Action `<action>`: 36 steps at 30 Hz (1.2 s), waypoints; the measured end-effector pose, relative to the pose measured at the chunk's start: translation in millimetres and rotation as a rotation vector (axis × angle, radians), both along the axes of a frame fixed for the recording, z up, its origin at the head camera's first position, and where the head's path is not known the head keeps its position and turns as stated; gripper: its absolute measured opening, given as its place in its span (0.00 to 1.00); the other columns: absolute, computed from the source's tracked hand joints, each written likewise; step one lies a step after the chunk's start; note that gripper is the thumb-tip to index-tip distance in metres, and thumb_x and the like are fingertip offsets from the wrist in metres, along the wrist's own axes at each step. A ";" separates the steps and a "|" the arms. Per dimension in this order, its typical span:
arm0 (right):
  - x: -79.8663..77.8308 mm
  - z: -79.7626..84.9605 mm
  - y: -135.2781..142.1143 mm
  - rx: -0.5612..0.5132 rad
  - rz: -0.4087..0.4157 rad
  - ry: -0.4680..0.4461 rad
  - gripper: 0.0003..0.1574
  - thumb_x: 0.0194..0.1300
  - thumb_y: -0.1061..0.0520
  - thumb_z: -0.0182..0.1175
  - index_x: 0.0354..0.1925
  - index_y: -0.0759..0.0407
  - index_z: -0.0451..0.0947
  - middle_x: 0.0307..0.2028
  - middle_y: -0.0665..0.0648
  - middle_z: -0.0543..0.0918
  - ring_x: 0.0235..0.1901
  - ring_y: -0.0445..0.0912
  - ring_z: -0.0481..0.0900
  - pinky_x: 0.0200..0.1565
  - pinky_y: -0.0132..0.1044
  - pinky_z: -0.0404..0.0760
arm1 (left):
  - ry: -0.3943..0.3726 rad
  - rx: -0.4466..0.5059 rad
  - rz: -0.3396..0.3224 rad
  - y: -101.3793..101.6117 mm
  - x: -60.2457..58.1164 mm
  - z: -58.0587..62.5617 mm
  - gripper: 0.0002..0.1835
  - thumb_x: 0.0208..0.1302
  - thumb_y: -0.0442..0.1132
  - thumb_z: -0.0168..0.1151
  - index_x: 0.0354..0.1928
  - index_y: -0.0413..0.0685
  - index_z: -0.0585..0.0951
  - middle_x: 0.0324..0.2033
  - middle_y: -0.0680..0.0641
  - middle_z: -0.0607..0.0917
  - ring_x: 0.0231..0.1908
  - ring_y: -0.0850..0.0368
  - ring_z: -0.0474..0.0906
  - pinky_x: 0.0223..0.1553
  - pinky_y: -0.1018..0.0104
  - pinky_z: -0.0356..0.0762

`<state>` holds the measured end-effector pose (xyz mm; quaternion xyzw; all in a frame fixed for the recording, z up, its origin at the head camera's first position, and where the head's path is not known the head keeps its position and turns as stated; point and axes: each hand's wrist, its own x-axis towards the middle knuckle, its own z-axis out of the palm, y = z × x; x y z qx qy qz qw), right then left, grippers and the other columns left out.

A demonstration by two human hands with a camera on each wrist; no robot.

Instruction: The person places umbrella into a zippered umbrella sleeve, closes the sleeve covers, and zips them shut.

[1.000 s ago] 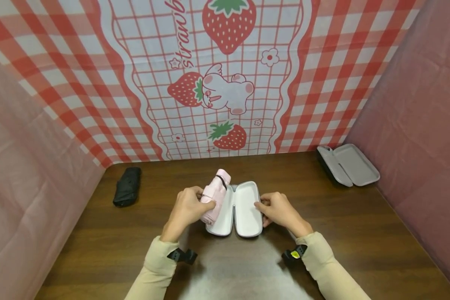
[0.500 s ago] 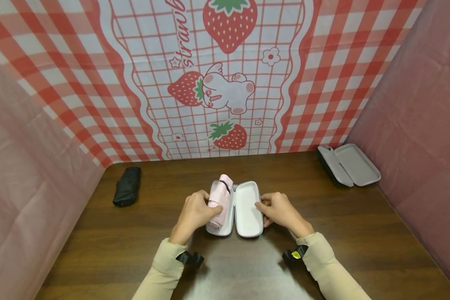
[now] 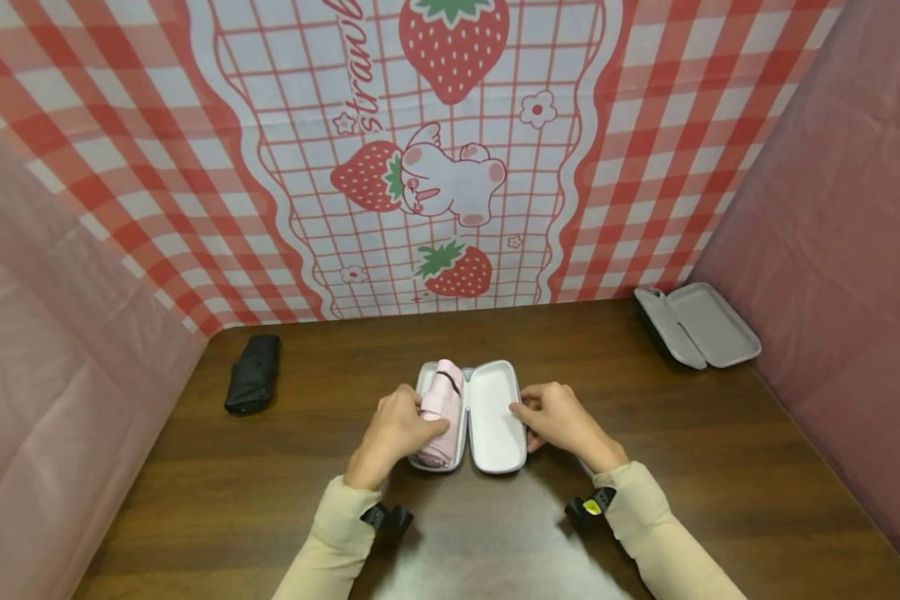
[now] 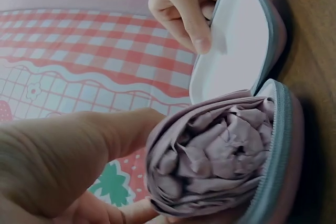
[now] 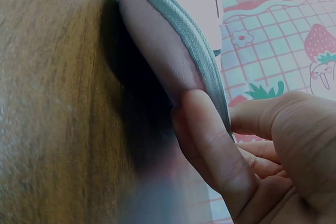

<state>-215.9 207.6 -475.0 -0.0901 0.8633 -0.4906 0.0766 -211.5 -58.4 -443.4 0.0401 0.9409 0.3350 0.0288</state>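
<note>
A zippered hard case (image 3: 497, 421) with white lining lies spread apart on the table in the head view. In its left half sits a folded pink umbrella (image 3: 442, 412) with a black strap. My left hand (image 3: 397, 427) holds the umbrella from its left side, thumb over the near part. The left wrist view shows the bunched end of the umbrella (image 4: 220, 153) within the zipped rim. With thumb and fingers, my right hand (image 3: 562, 419) pinches the outer edge of the case's right half. The right wrist view shows fingers (image 5: 205, 129) against the case's outer shell (image 5: 163, 51).
A black folded umbrella (image 3: 253, 375) lies at the left of the wooden table (image 3: 217, 492). At the back right stands another case (image 3: 701, 325), grey inside and spread apart. A strawberry-print cloth (image 3: 450, 183) hangs behind, with pink cloths at both sides.
My left hand has moved right and lowered the pink umbrella into the case's left half, turning it in line with the case. The right hand has kept its place on the rim.
</note>
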 end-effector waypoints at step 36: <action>-4.1 8.1 9.5 0.081 -0.021 0.107 0.16 0.72 0.61 0.63 0.50 0.74 0.80 0.24 0.58 0.86 0.14 0.44 0.81 0.19 0.42 0.83 | -0.125 0.331 -0.055 -15.8 -12.1 -5.8 0.05 0.59 0.23 0.70 0.37 0.32 0.86 0.28 0.39 0.89 0.19 0.53 0.86 0.23 0.63 0.85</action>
